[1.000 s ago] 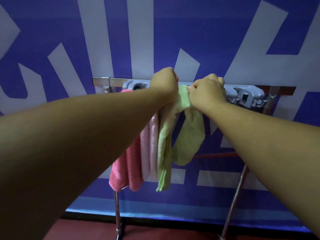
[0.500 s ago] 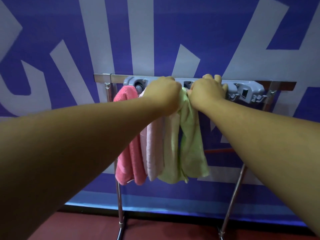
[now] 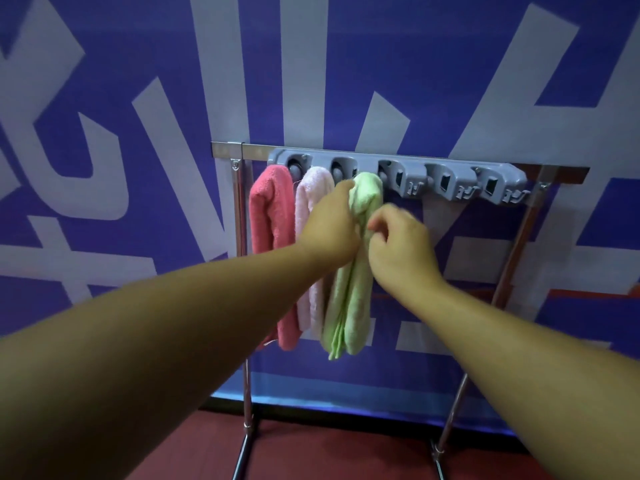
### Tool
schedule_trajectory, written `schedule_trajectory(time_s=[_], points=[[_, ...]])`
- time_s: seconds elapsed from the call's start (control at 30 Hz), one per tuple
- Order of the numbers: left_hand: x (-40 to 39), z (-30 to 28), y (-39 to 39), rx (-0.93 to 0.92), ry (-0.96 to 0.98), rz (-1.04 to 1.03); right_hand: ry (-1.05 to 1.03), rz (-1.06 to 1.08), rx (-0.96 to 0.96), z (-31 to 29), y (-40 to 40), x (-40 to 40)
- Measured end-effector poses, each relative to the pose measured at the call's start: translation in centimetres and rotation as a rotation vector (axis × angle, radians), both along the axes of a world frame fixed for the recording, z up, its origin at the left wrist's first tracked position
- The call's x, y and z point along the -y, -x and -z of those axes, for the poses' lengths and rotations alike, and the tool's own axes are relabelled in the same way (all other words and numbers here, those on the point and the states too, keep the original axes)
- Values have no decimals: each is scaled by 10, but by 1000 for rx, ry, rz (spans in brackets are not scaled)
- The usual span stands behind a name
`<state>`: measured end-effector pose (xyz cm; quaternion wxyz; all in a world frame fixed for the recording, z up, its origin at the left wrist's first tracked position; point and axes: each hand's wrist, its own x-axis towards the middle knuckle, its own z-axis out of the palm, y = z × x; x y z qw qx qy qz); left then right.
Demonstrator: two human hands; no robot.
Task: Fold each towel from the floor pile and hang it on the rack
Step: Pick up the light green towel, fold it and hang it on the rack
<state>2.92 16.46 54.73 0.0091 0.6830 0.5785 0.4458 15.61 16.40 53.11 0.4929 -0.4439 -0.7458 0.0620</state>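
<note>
Blue lettered wall (image 3: 104, 98) behind rack (image 3: 398, 174); left hand (image 3: 329, 226) gripping green towel (image 3: 349, 299), right hand (image 3: 401, 247) loosely curled beside it.

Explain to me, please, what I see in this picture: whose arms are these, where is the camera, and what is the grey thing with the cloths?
The camera sits on a person's head and looks forward and down, so the two bare arms are that person's own. In front stands a metal rack carrying a grey plastic holder bar with a row of clip slots. Three folded towels hang from it: a coral-pink towel, a pale pink towel and a green towel. The left hand has its grip on the green towel near the top. The right hand is beside it with curled fingers; whether it pinches the cloth is unclear. Below is a red floor.
</note>
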Motion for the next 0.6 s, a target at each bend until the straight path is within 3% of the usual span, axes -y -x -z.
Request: schedule_trajectory(time_s=[0.13,0.27,0.5,0.6], points=[[1,47,2,110,240,-151,403,-98,-108,50,6,9],[-1,75,5,116,371,-209,889,-307,29,97,13,2],[10,90,4,213,296,-289,896,44,31,137,20,-34],[12,98,5,217,280,-270,884,145,-114,144,35,-32]])
